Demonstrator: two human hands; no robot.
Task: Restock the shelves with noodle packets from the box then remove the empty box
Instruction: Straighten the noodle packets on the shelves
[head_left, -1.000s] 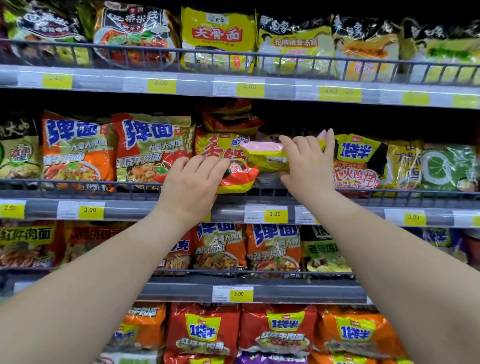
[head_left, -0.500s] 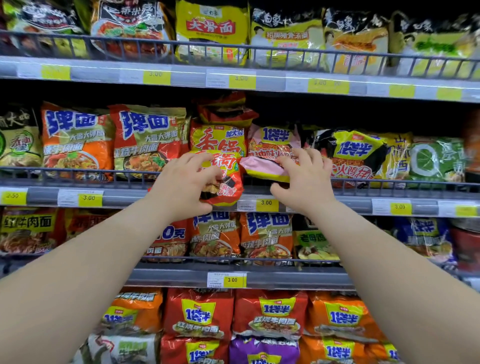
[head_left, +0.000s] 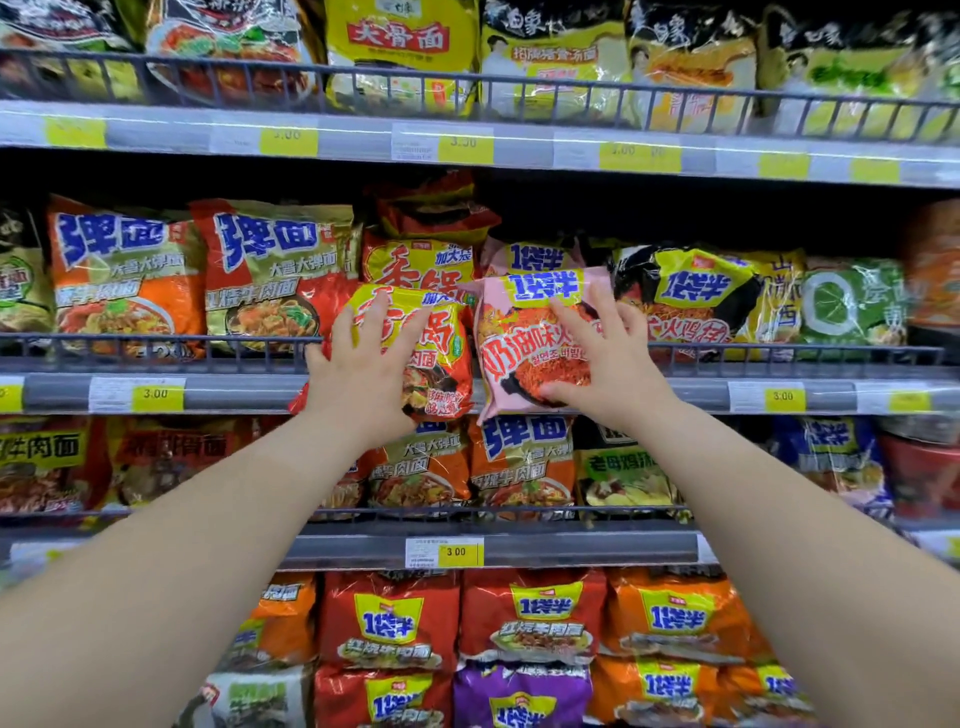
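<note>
Two hands, two noodle packets at the shelf

The left hand (head_left: 363, 379) holds a red and yellow packet (head_left: 415, 348), and the right hand (head_left: 605, 358) holds a pink packet (head_left: 524, 343). Both packets hang in front of the shelf rail (head_left: 156, 345), not yet behind it. They look slippery, so one could catch on the rail, slide out and fall. The box is not in view.

Readable: "3.00" on yellow price tags (head_left: 156, 393) along the shelf rails (head_left: 571, 551); "大骨面" on a yellow packet (head_left: 397, 39) up top; "弹面" on orange packets (head_left: 124, 280); "1袋半" on the pink packet (head_left: 530, 338) and the red packets (head_left: 389, 623) below.
</note>
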